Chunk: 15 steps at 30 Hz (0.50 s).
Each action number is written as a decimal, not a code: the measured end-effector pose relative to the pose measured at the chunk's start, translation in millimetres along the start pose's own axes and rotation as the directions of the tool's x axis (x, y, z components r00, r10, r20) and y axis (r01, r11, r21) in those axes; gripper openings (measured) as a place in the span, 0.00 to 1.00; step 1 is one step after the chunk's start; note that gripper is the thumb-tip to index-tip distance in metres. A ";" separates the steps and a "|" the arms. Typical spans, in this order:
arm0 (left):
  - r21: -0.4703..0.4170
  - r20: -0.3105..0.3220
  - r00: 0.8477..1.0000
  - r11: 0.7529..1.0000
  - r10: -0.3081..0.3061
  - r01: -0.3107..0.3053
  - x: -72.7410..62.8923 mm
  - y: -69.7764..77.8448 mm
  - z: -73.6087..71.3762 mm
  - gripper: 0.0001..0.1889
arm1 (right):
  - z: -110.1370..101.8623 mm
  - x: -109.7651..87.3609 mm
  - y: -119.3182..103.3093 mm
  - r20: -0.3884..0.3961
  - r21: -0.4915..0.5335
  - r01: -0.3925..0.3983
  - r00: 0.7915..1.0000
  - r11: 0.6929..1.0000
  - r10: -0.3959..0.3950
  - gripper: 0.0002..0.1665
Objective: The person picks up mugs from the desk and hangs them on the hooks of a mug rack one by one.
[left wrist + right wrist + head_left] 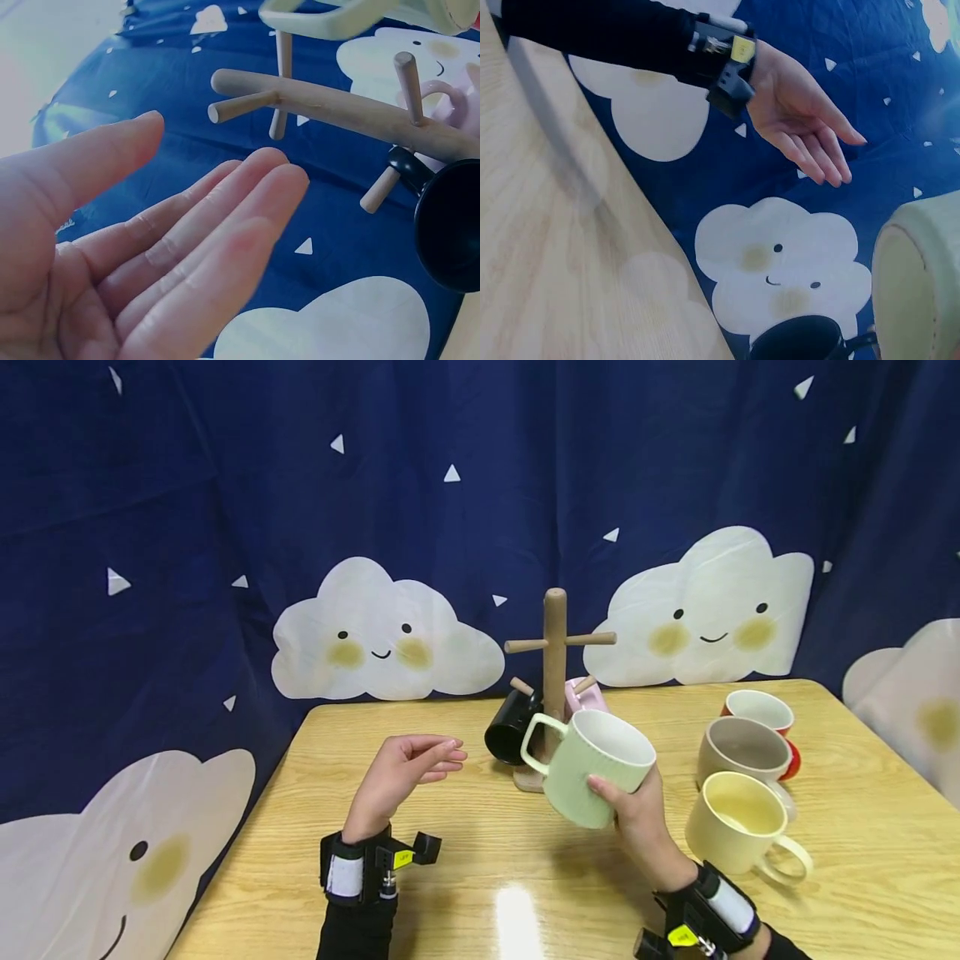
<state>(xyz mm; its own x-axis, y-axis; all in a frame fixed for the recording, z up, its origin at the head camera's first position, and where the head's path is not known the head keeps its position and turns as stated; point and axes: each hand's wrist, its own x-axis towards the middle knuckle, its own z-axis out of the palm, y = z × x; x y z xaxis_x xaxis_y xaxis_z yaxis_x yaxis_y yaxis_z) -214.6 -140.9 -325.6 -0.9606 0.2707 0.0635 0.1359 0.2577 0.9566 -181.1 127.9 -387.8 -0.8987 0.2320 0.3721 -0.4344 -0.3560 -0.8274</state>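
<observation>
My right hand (643, 814) grips a pale green mug (592, 768), raised and tilted, its handle pointing left. Behind that mug stands a wooden mug tree (555, 652). A black mug (510, 727) hangs by its handle on a lower left peg, and a pink mug (587, 695) is on a lower right one, partly hidden by the green mug. To the left of the tree my left hand (405, 772) is in the air, fingers extended and holding nothing. In the left wrist view the upper pegs (244, 106) carry no mug.
On the right of the wooden table (465, 877) a yellow mug (735, 822), a beige mug (742, 747) and a red mug with white inside (759, 708) stand in a row. A dark blue curtain (420, 527) with clouds hangs behind the table.
</observation>
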 end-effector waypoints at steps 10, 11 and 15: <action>-0.089 -0.167 0.986 0.996 0.017 -0.033 -1.5 0.9 -2.5 0.17 | -9.5 13.1 9.0 -0.100 -0.075 -0.091 0.991 0.993 0.084 0.30; -0.096 -0.173 0.985 0.995 0.017 -0.034 -1.6 0.9 -2.7 0.17 | -10.3 14.1 10.5 -0.104 -0.083 -0.099 0.990 0.992 0.090 0.30; -0.096 -0.165 0.986 0.995 0.026 -0.042 -1.7 1.4 -3.1 0.17 | -13.1 17.8 16.3 -0.125 -0.096 -0.129 0.985 0.987 0.116 0.29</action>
<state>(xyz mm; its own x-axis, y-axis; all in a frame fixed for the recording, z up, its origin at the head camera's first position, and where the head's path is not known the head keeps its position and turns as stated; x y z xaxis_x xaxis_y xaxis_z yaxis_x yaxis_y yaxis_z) -213.6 -143.9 -323.5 -0.9836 0.1202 0.1345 0.1526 0.1560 0.9759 -203.4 138.1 -400.1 -0.9286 0.3007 0.2176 -0.3073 -0.2941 -0.9050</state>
